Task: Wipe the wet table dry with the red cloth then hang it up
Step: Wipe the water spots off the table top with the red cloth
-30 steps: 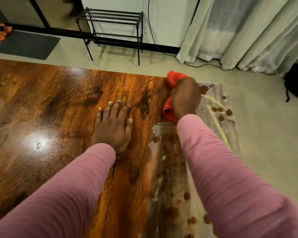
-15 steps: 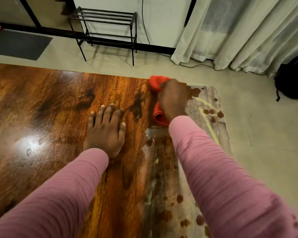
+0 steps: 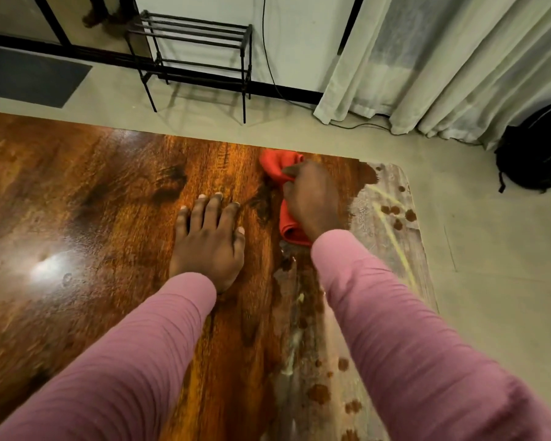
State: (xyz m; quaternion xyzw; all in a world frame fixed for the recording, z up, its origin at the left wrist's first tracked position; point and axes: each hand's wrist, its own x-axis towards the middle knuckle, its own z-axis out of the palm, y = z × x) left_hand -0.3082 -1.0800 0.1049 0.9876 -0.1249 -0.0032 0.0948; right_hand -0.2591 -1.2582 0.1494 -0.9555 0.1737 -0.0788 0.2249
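Two arms in pink sleeves (image 3: 411, 345) reach out over a shiny brown wood table (image 3: 93, 192). The left hand (image 3: 209, 237) lies flat on the table, palm down. Its fingers (image 3: 215, 208) are straight and a little spread, and they point to 12 o'clock. They hold nothing.

The right hand (image 3: 312, 198) is just beside it, at 2 o'clock from the left hand and near the far edge of the table. The back of this hand faces up. Its fingers (image 3: 291, 173) are curled round the red cloth (image 3: 277, 167) and press it onto the wood. The cloth is bunched up under this hand. One lump of it sticks out past the fingertips at 11 o'clock. A folded end shows by the wrist at 7 o'clock. The middle of the cloth is hidden under the palm. The two hands do not touch.

At 3 o'clock from the right hand there is a pale patch (image 3: 385, 237) that looks wet, with small brown spots in it. It runs down the right side of the table toward 6 o'clock, partly under the right arm.

On the floor past the table stand a black rack (image 3: 198, 49) at 12 o'clock, light curtains (image 3: 442, 65) at 1 o'clock and a black bag (image 3: 538, 148) at 3 o'clock.
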